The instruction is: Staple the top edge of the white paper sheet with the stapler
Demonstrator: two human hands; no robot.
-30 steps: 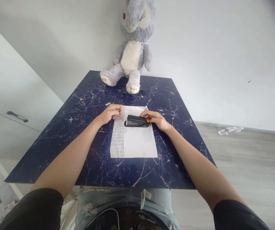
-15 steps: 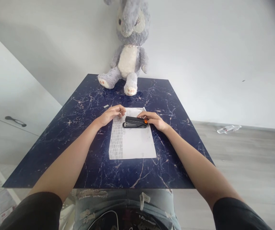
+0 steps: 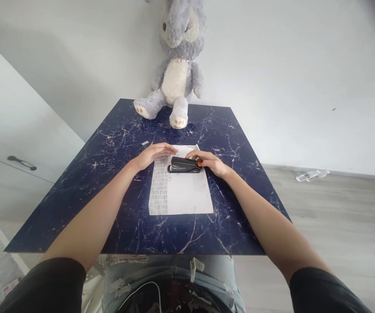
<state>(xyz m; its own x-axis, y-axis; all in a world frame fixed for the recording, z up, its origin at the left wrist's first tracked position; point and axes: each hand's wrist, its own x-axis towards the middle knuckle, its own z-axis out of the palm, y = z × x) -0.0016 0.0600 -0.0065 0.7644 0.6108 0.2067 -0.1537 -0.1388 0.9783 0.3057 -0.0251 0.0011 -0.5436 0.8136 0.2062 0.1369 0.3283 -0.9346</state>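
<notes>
A black stapler [image 3: 184, 165] with an orange part at its right end lies across a printed sheet of paper [image 3: 189, 195]. My right hand [image 3: 209, 161] holds the stapler's right end, with fingers along its far side and the thumb near the orange part. Over the sheet's upper left corner, my left hand [image 3: 155, 153] rests with its fingers stretched out towards the right, just left of and beyond the stapler. The stapler's front end points left, and its jaw looks slightly parted. Part of the sheet's top edge is hidden by my left fingers.
The dark blue marbled table [image 3: 128, 234] carries a small grey strip [image 3: 145, 143], possibly staples, beyond my left hand. A grey plush toy [image 3: 177, 82] sits at the far edge against the wall. A clear plastic wrapper [image 3: 312, 175] lies on the floor at right.
My left fingers have straightened and reached a little further right over the top of the sheet. My right hand and the stapler have hardly moved.
</notes>
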